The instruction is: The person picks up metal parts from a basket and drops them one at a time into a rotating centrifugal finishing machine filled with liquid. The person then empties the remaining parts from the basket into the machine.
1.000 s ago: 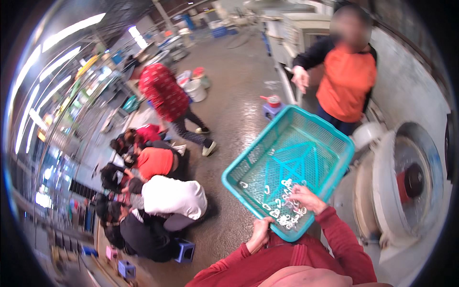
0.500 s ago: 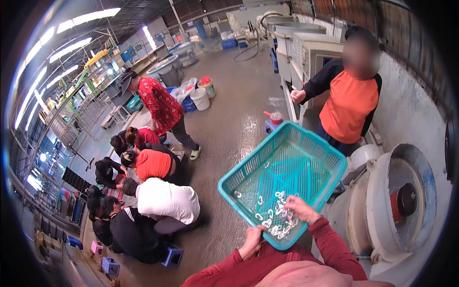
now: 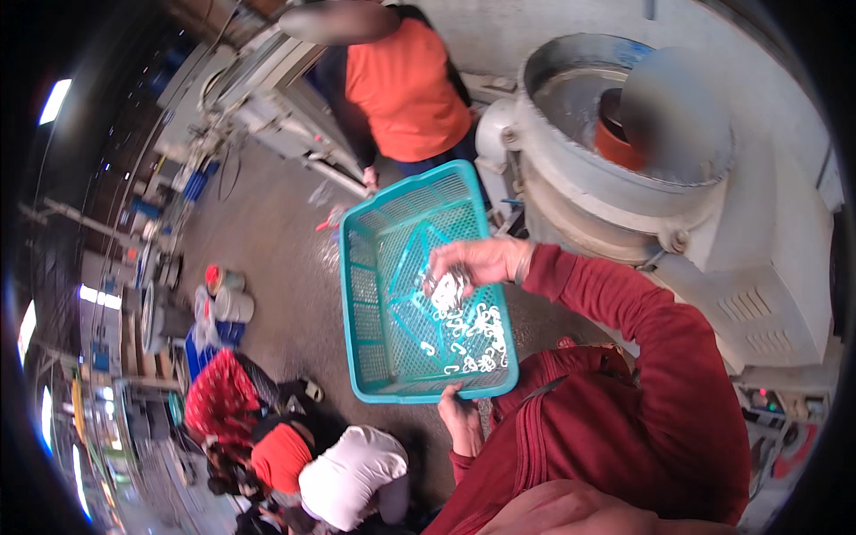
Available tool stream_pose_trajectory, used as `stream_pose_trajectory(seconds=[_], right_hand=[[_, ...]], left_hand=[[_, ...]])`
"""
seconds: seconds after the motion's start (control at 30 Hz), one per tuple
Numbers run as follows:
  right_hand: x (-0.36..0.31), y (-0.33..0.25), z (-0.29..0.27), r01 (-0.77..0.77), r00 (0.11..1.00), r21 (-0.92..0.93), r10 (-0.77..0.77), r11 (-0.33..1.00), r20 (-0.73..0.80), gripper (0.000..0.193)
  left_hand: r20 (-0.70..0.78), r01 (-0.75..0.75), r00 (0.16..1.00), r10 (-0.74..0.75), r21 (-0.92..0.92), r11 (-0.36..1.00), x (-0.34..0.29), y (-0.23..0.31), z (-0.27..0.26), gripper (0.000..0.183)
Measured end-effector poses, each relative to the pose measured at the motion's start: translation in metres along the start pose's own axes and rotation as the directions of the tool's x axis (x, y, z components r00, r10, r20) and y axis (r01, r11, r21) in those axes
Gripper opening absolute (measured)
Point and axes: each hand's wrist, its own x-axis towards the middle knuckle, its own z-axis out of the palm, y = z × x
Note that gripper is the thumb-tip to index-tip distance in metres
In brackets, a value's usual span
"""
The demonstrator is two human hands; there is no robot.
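Observation:
A teal plastic basket with slatted sides is in front of me, tilted a little. My left hand is closed on its near rim. Over the basket, my right hand is closed round a clump of small white C-shaped pieces, its fingers curled from above. More loose white pieces of the same kind lie on the mesh bottom, mostly toward the near right corner. Their exact material cannot be told.
Right of the basket stands a big round machine tub with a red-brown centre. A person in an orange and black top stands beyond the basket. At lower left several people crouch, one in a white shirt. Buckets stand farther left.
My view has turned to the right, toward the round tub. My right hand has risen from the basket's bottom with a clump of white pieces; the left still grips the rim.

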Motion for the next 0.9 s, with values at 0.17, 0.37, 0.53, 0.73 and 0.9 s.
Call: stream_pose_trajectory(seconds=[0.17,0.37,0.53,0.73,0.9], right_hand=[[-0.099,-0.121,-0.010,0.275,0.949,-0.169,-0.296,0.946,-0.112,0.017],[-0.195,-0.209,-0.093,0.266,0.740,-0.418,-0.462,0.869,-0.488,0.019],[-0.183,-0.244,-0.229,0.389,0.535,-0.191,-0.390,0.901,-0.749,0.018],[-0.245,-0.308,-0.374,0.641,0.112,-0.393,-0.587,0.660,-0.802,0.021],[-0.367,-0.322,-0.382,0.283,-0.301,-0.742,-0.679,0.607,-0.670,0.015]], left_hand=[[0.051,0.031,0.998,-0.033,0.036,0.999,0.006,0.003,-0.001,0.031],[0.024,0.004,1.000,-0.005,0.014,1.000,-0.004,-0.003,0.008,0.034],[-0.065,0.010,0.998,-0.011,-0.006,1.000,-0.020,-0.006,0.031,0.046],[-0.153,-0.090,0.984,0.086,-0.017,0.996,-0.049,-0.020,0.046,0.051],[-0.123,-0.019,0.992,0.020,0.009,1.000,-0.046,-0.022,0.039,0.055]])
